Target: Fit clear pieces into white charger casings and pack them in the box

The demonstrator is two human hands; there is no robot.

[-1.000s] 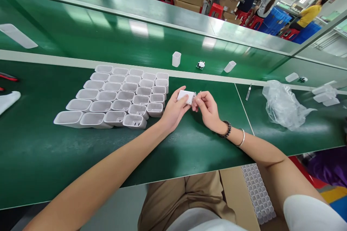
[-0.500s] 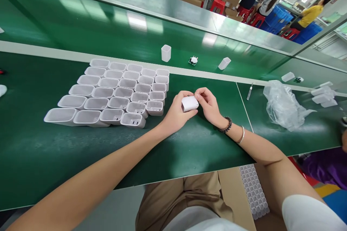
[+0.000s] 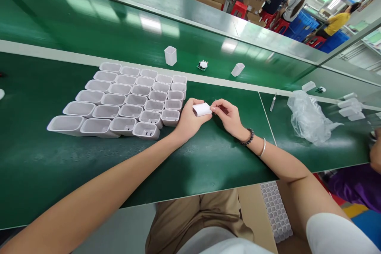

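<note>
My left hand [image 3: 191,122] is closed around a small white plastic housing [image 3: 202,109], tilted on its side above the green bench. My right hand [image 3: 227,116] has thumb and forefinger pinched at the right end of that housing; whatever lies between the fingertips is too small to make out. Left of my hands stand several rows of open white plastic housings [image 3: 112,99], mouths up. Small dark slots show inside some of the nearer ones.
A ledge behind holds a white cup-like housing [image 3: 170,56], a small circuit board [image 3: 203,65] and another housing [image 3: 237,69]. To the right lie a pen-like tool [image 3: 273,102] and a clear plastic bag [image 3: 309,117]. Below, a carton [image 3: 257,214] holds more white parts. A person's purple sleeve [image 3: 354,186] is at far right.
My left hand has shifted slightly left and turned the housing a little. My right fingertips have followed to its end. The camera view has moved slightly.
</note>
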